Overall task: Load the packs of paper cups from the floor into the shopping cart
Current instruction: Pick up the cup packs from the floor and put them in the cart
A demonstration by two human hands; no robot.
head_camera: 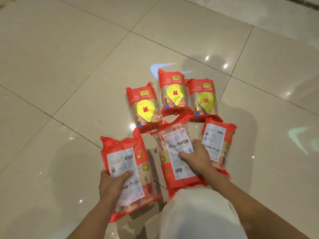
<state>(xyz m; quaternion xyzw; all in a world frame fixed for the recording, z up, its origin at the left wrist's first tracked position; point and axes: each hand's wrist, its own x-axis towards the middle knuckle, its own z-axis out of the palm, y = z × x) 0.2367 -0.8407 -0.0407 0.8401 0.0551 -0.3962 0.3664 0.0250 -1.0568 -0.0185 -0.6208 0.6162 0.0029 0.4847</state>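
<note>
Several red packs of paper cups lie on the tiled floor. Three at the back show a yellow label: left [145, 107], middle [173, 94], right [203, 99]. Three nearer ones lie label-side up with white barcode stickers. My left hand [112, 185] grips the near left pack [127, 169] at its lower left edge, thumb across the sticker. My right hand [195, 156] rests with its fingers curled over the near middle pack [174, 156]. The near right pack [217, 145] lies untouched beside my right hand. The shopping cart is out of view.
Glossy beige floor tiles [69, 57] spread all around the packs, with light reflections. My knee in light trousers [202, 216] fills the bottom middle, covering the near end of the middle pack.
</note>
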